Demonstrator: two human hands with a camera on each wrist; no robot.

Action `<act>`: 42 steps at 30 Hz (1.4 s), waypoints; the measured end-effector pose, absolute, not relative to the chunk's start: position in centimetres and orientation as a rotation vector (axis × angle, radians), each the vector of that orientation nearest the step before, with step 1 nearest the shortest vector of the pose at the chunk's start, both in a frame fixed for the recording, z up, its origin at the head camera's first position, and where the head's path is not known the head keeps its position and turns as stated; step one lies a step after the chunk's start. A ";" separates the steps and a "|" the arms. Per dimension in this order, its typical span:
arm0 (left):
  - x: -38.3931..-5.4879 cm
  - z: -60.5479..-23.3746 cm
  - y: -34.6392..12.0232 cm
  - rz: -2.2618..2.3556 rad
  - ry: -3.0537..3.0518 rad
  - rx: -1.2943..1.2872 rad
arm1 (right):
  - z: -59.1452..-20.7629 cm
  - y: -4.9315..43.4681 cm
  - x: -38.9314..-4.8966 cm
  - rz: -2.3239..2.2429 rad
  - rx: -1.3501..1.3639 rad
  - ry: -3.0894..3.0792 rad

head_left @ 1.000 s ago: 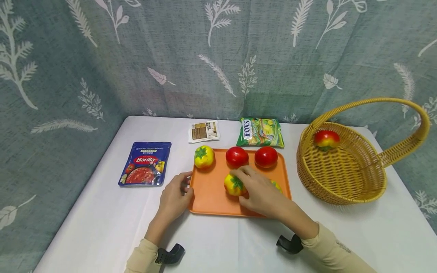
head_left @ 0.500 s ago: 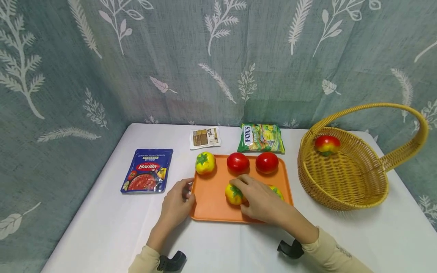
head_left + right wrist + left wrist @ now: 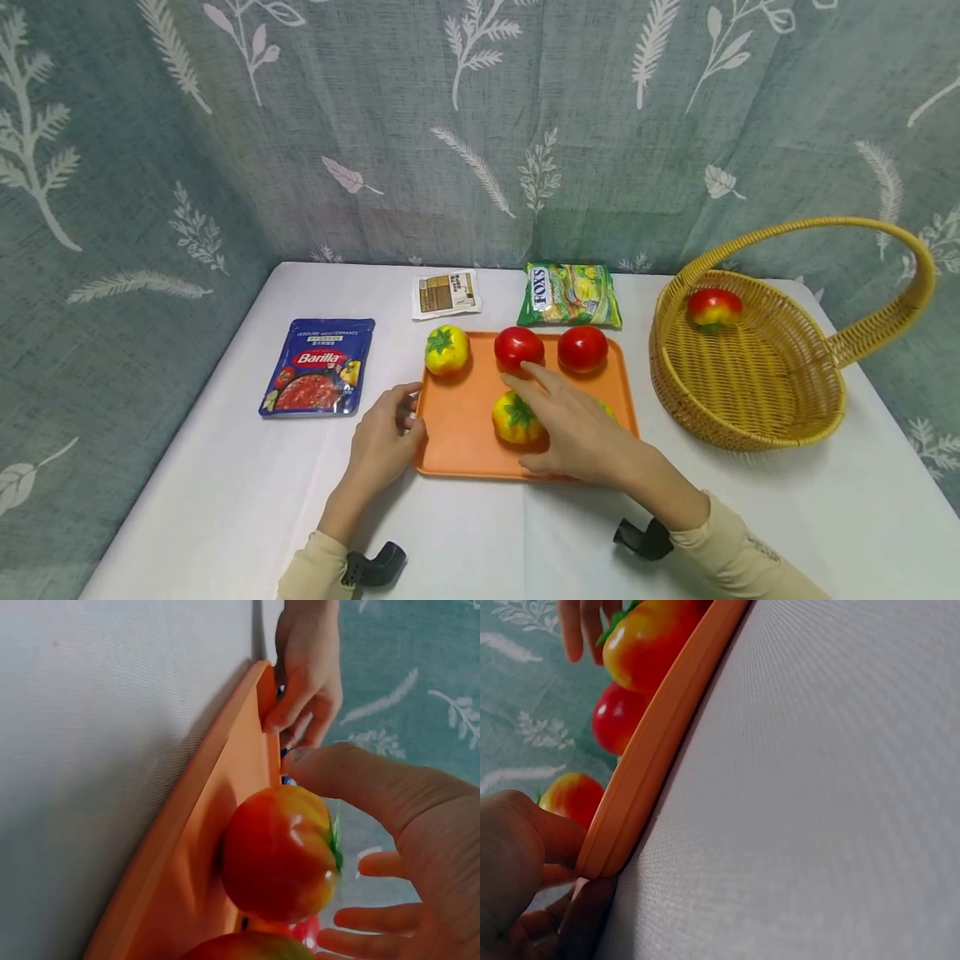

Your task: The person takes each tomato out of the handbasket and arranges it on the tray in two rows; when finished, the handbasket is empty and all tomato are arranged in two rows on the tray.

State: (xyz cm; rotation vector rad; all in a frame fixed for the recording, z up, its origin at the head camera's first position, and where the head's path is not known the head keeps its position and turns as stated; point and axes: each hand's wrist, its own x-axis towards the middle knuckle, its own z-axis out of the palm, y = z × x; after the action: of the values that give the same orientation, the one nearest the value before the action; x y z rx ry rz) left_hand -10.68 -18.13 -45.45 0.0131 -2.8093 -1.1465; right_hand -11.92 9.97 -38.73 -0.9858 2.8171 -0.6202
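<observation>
My left hand [image 3: 386, 433] pinches the left edge of the orange tray [image 3: 459, 433], thumb on the rim and fingers beneath, as the left wrist view shows. Over the tray's front middle, my right hand [image 3: 581, 425] has its fingers spread beside a yellow-red tomato [image 3: 513, 422] with a green leafy top. The right wrist view shows that tomato [image 3: 277, 855] resting on the tray, with thumb and fingers apart from it. Another yellow-red tomato [image 3: 606, 408] is mostly hidden under the right hand. At the tray's back sit a yellow tomato [image 3: 447, 350] and two red ones, left [image 3: 517, 347] and right [image 3: 582, 348].
A wicker basket [image 3: 667, 375] with a tall handle stands at the right, with one red-yellow tomato [image 3: 715, 307] inside. Behind the tray lie a small brown-white packet [image 3: 447, 294] and a green FOX'S bag [image 3: 570, 294]. A blue Barilla pouch [image 3: 318, 367] lies at the left.
My right hand has let go of the yellow-red tomato; its fingers have spread and lifted slightly off it. The left hand keeps its place at the tray edge.
</observation>
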 end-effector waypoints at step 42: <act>-10.8 -45.4 -18.1 -1.143 -2.831 0.007 | -35.7 22.3 -9.5 -0.840 -0.938 3.313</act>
State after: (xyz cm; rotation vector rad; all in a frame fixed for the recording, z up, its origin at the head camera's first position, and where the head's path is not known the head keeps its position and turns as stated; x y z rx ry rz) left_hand -10.78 -18.06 -45.42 0.0070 -2.8306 -1.1428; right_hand -9.47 22.28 -35.67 -0.9383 3.3126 -0.8396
